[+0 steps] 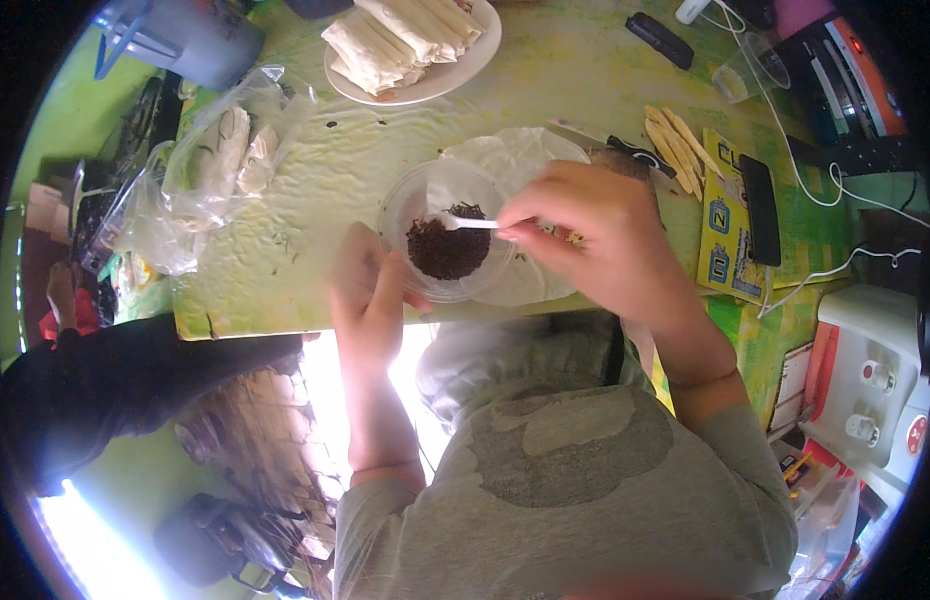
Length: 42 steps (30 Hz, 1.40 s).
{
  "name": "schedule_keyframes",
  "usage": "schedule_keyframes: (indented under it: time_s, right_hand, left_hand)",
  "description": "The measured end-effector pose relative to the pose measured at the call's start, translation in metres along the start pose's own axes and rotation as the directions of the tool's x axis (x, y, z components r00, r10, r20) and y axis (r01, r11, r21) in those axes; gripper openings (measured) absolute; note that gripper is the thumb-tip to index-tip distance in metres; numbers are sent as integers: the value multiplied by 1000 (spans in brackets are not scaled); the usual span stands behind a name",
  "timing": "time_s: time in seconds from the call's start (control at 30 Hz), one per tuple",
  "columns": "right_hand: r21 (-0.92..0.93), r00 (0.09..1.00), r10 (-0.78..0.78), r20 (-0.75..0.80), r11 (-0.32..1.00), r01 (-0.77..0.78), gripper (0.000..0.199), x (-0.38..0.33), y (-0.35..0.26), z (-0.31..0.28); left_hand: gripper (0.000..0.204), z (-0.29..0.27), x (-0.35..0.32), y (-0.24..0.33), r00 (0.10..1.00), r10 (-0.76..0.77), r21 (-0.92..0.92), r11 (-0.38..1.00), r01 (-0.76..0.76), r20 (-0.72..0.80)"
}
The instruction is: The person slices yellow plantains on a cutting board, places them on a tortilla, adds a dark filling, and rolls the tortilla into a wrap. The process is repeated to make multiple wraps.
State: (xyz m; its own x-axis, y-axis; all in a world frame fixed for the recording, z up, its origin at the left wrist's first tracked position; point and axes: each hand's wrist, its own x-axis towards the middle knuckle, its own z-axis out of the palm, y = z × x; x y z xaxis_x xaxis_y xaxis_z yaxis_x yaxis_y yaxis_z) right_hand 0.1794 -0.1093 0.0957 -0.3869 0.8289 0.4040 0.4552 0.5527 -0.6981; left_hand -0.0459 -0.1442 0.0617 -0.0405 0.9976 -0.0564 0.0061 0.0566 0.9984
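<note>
A round clear plastic tub (393,215) holds dark brown, sprinkle-like bits (447,252) in its bottom. My left hand (367,285), partly blurred, grips the tub's near left side, with a fingertip showing below the rim. Pinched in my right hand (590,220) is the handle of a white plastic spoon (470,222), whose bowl dips into the dark bits. A thin pale round wrapper (545,285) lies flat on the table, partly under the tub and my right hand.
A white plate (492,50) of rolled wrappers (400,40) stands at the back. Plastic bags (220,150) lie left. On the right are pale strips (677,148), a dark phone (760,210), a clear cup (750,70) and white cables (800,160). Another person's dark-clothed leg (135,380) is lower left.
</note>
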Motion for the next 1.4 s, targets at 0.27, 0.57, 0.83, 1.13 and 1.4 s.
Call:
schedule_keyframes:
  time_s: [0.27, 0.57, 0.83, 1.13, 1.4]
  right_hand:
    - [-114, 979, -205, 1, 972, 203, 30, 13, -5, 28]
    - [-183, 996, 6, 87, 983, 10, 23, -43, 29, -13]
    - [-187, 990, 65, 123, 981, -41, 21, -85, 43, -16]
    - [-252, 992, -64, 112, 964, 91, 42, -107, 47, -4]
    - [-266, 987, -100, 124, 955, 131, 32, -113, 53, -2]
  left_hand:
    - [13, -21, 3, -10, 1000, 14, 20, 1000, -14, 17]
    - [12, -66, 18, -28, 942, -40, 52, 997, 61, -334]
    - [34, -77, 28, -51, 810, -32, 140, 980, 139, -585]
    - [12, -19, -10, -44, 609, 742, 717, 259, -648, 282]
    - [35, 19, -21, -60, 586, 462, 503, 303, -810, 665]
